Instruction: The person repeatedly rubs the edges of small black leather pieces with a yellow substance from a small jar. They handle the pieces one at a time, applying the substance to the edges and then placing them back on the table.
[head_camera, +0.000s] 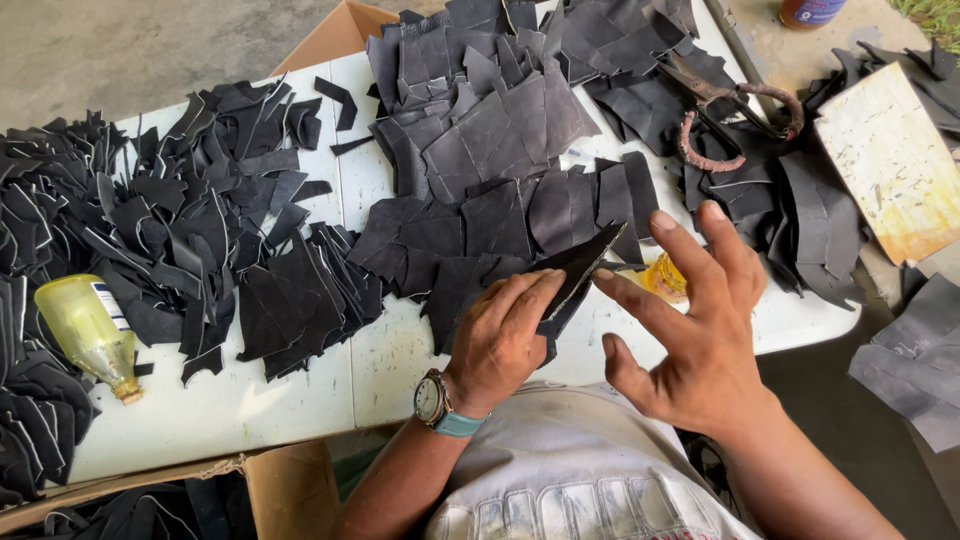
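My left hand (500, 340), with a watch on its wrist, grips a dark leather piece (578, 270) tilted on edge above the near side of the white board (300, 390). My right hand (690, 320) is spread open just right of that piece, its index fingertip close to the piece's edge. Under the right hand's fingers sits a small yellow glue bottle (665, 278), partly hidden. Flat dark leather pieces (480, 150) are laid out overlapping right behind my hands.
A heap of cut black pieces (150, 220) covers the left of the board beside a lying yellowish bottle (90, 335). Rusty scissors (735, 110) rest on scraps at back right. A stained wooden board (890, 155) lies at right; cardboard boxes (290, 490) sit below and behind.
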